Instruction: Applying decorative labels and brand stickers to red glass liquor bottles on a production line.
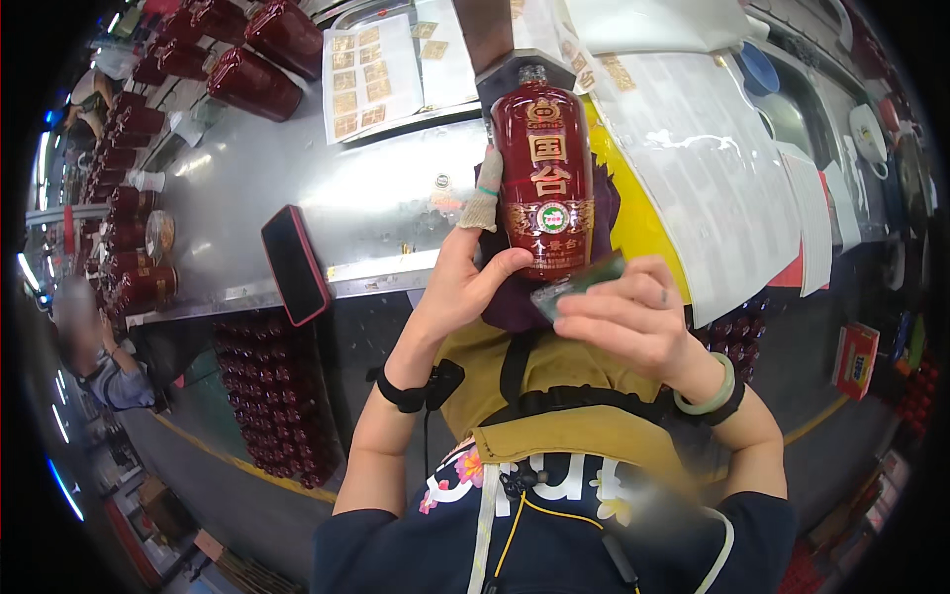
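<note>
A dark red glass bottle with gold lettering lies face up at the edge of the metal bench, on a dark purple cloth. My left hand steadies it, fingers along its left side and thumb near its base. A fabric cover sheathes a finger of that hand. Close to the bottle's lower right, my right hand pinches a thin, greenish, see-through flat piece; blur hides its exact kind. The bottle's neck points away from me, toward a dark metal holder.
Left of the bottle, a phone in a red case overhangs the bench edge. Gold labels on white sheets lie farther back. A yellow sheet and a white sheet cover the right side. Red bottles crowd the far left.
</note>
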The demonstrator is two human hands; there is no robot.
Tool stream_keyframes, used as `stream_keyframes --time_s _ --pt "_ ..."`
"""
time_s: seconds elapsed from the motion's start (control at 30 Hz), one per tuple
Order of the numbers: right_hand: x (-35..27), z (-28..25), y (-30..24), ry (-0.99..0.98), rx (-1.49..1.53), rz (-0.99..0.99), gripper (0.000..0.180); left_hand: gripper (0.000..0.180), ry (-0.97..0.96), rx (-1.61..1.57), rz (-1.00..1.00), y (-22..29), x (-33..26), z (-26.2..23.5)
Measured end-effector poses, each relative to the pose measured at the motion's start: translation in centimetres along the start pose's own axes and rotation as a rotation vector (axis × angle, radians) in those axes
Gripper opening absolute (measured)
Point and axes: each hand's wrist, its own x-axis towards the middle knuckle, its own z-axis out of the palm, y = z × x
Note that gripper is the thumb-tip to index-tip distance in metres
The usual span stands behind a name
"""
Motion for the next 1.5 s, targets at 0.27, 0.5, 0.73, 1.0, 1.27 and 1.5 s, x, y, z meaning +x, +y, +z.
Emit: stream_keyframes --time_s 0.27,0.5,0.73,1.0,1.27,1.5 --pt "-1.0 -1.5 1.8 0.373 0.280 0.660 0.026 0.072 0.012 0.801 0.527 1.1 1.6 -2.1" --pt "1.1 -1.3 1.4 0.700 0.653 0.914 0.024 0.062 -0.510 0.995 0.824 5.0 6.4 -0.5" --pt "-0.8 0.7 2.5 0.720 0.673 0.900 0.022 0.067 -0.322 1.235 0.741 1.8 2.3 -4.0" --pt "0.8 1.0 3.0 0.625 0.775 0.880 0.023 0.061 -0.252 1.183 0.691 3.2 2.1 -1.8" --pt "1.5 0.2 2.4 0.697 0.687 0.793 0.022 0.058 -0.301 1.179 0.783 1.8 2.6 -2.0" --pt "1.3 -1.3 3.6 0.461 0.273 0.621 0.025 0.060 -0.154 1.218 0.547 -1.6 -2.7 -3.1"
